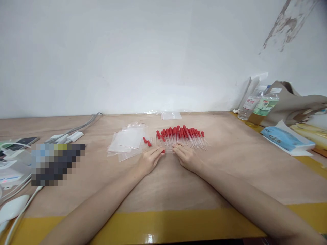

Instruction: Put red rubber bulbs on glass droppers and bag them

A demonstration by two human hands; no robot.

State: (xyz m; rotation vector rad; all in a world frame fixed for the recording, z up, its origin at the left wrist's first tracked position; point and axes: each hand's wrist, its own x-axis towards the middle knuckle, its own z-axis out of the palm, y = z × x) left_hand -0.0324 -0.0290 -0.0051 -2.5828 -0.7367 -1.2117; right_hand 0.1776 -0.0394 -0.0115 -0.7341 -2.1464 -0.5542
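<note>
Between my two hands a clear dropper tube point(168, 151) lies level. My left hand point(152, 158) is closed around its red rubber bulb point(163, 151), which my fingers mostly hide. The fingers of my right hand point(187, 158) are closed on the tube's other end. Just beyond them lies a row of droppers point(180, 133), red bulbs pointing to the wall and clear tubes toward me. Two loose red bulbs point(147, 141) sit beyond my left hand, beside some clear tubes. Clear zip bags point(126, 140) are spread in an overlapping pile to the left.
Another clear bag point(171, 115) lies by the wall. At the left are cables point(81, 126), white chargers point(17, 166) and a blurred-out dark object point(56, 166). Bottles point(265, 105), a blue tissue pack point(287, 139) and a grey-brown bag point(301, 102) stand at the right.
</note>
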